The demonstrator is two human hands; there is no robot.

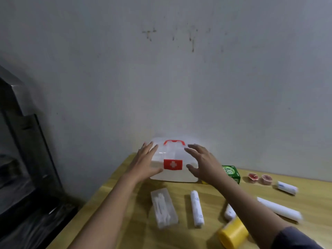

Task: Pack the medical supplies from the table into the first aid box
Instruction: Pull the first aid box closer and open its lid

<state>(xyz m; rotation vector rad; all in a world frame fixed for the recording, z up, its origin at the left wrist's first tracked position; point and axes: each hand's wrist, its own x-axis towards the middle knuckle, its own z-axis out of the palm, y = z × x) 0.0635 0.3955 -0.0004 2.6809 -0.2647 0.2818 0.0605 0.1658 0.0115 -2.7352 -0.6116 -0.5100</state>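
Observation:
A white first aid box point(175, 175) with a red handle and a red latch bearing a white cross stands shut at the back of the wooden table, against the wall. My left hand point(145, 162) hovers at its left side with fingers spread. My right hand point(201, 164) hovers at its right front, also spread. Neither holds anything. In front lie a clear packet of cotton swabs point(163, 207), a white bandage roll point(196, 209), a smaller roll point(229, 212) partly behind my right arm, a yellow cylinder point(232, 234) and a long white roll point(280, 209).
A green carton point(231, 173) stands right of the box. Two small pink-red cups point(260, 177) and another white roll point(286, 187) lie at the far right. The table point(111, 191) ends at the left beside dark black furniture point(27, 168).

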